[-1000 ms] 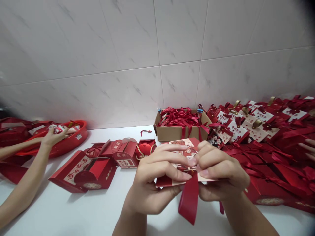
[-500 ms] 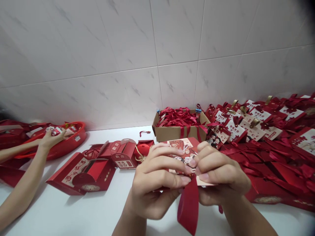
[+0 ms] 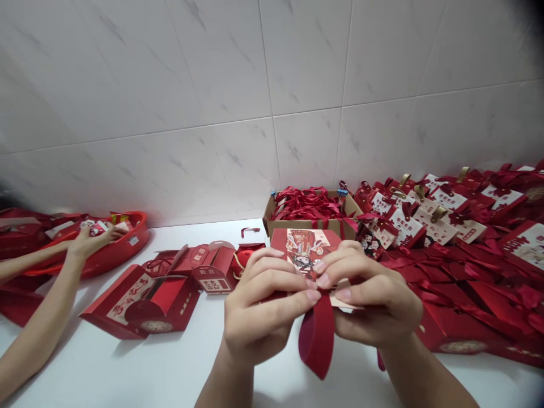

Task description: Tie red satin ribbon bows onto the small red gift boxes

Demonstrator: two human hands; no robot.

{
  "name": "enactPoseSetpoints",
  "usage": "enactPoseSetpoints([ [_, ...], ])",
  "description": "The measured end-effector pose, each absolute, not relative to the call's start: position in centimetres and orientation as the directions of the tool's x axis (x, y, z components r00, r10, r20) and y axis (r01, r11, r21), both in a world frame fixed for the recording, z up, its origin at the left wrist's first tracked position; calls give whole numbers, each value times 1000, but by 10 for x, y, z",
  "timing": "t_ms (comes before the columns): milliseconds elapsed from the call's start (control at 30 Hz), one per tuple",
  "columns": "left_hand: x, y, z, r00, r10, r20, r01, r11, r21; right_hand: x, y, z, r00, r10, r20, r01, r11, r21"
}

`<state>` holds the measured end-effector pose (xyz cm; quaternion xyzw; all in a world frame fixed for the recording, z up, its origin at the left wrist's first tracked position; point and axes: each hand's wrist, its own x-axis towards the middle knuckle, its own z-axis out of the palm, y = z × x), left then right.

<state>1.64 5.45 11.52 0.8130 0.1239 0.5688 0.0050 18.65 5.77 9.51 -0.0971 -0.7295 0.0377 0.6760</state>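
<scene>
A red and cream box (image 3: 304, 246) with a printed figure is held between my two hands, above the white table. My left hand (image 3: 266, 309) is closed on its left side, fingertips at the near edge. My right hand (image 3: 374, 297) grips the right side, its fingertips almost touching those of the left. A dark red strap (image 3: 318, 334) hangs down from the near edge between the hands. The thumbs and the underside of the box are mostly hidden.
Behind stands a cardboard box (image 3: 297, 228) of red ribbons. Many finished-looking red gift boxes (image 3: 450, 323) crowd the right. Red boxes (image 3: 170, 300) lie left of centre. Another person's hands (image 3: 87, 241) hold small packets over a red basin (image 3: 138, 226) at far left.
Both my hands have shifted slightly left, and the box is tipped so more of its printed face shows. The hanging strap has swung left. The other person's hand has moved slightly.
</scene>
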Motion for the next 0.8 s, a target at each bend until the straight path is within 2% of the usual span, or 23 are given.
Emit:
enactPoseSetpoints([
  [133, 18, 56, 113, 304, 233, 924, 165, -968, 190, 183, 57, 95, 11, 213, 977, 23, 977, -213],
  [333, 22, 59, 111, 256, 317, 913, 124, -948, 295, 178, 58, 91, 111, 271, 956, 41, 960, -277],
  [567, 19, 61, 116, 265, 346, 900, 105, -938, 330, 166, 52, 89, 185, 346, 920, -18, 937, -349],
  [700, 19, 62, 117, 329, 305, 894, 41, -950, 309, 176, 36, 85, 156, 504, 850, -35, 862, -505],
  [800, 23, 58, 115, 353, 289, 890, -44, -945, 325, 199, 16, 78, 26, 632, 775, 138, 765, -629],
])
